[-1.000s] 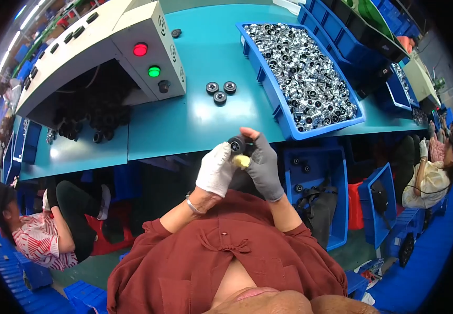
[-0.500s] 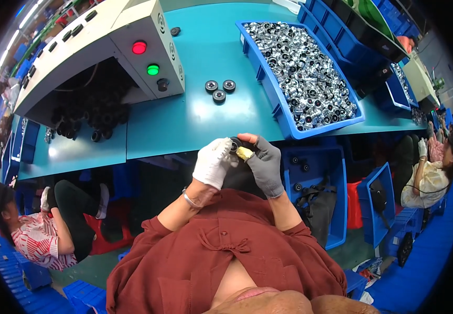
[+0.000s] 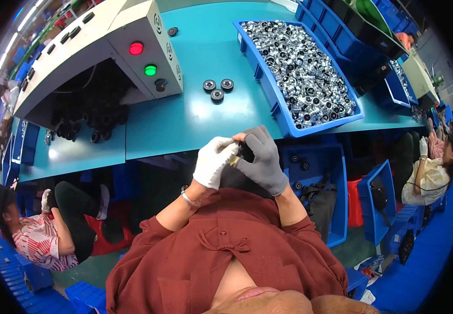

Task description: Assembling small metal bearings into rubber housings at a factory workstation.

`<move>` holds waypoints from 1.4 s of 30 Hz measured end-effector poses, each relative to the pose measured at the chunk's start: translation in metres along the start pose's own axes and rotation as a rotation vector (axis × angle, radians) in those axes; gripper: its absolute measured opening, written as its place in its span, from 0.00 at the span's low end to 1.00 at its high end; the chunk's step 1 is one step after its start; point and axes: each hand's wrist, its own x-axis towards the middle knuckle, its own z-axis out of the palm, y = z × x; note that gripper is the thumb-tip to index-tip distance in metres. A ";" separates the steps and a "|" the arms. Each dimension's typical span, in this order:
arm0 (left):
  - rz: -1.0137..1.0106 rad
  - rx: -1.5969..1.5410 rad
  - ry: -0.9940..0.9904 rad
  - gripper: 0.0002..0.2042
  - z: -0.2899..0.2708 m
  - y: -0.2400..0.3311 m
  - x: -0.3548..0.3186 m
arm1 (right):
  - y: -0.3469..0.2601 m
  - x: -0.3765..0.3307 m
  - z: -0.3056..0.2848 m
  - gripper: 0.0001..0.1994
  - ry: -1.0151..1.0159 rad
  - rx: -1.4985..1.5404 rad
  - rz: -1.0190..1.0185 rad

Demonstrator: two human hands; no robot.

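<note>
Reading the clock from the hands, we see both gloved hands close together, just beyond the table's near edge. The left hand [image 3: 213, 165], in white, has its fingers bunched against one side of a black wheel [image 3: 246, 153]; the right hand [image 3: 264, 161], in grey, curls over the other side, its thumb below. Between them they pinch the wheel, mostly hidden from us by the fingers. At about half past eleven, three black wheels [image 3: 217, 95] sit clustered on the green table [image 3: 195, 118]. At one o'clock we find a blue tray [image 3: 285, 118] heaped with shiny metallic parts [image 3: 305, 73]. A cream machine [image 3: 132, 23] stands at ten, its red light [image 3: 136, 48] and green light [image 3: 150, 70] facing us, dark wheels [image 3: 101, 120] piled in its opening. At four, a blue bin [image 3: 340, 209] holds a dark bag [image 3: 318, 201] and some wheels. At eight we notice a co-worker in a striped shirt [image 3: 46, 238].
</note>
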 end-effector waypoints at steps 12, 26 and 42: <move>-0.238 -0.893 -0.138 0.09 0.003 -0.007 0.001 | -0.006 -0.001 0.005 0.20 0.052 0.071 0.093; -0.137 -0.698 -0.118 0.11 0.000 0.000 0.001 | -0.008 -0.001 -0.002 0.23 0.069 0.230 0.114; -0.212 -0.536 0.100 0.14 0.005 -0.006 -0.002 | -0.010 -0.019 0.012 0.18 0.067 0.799 0.580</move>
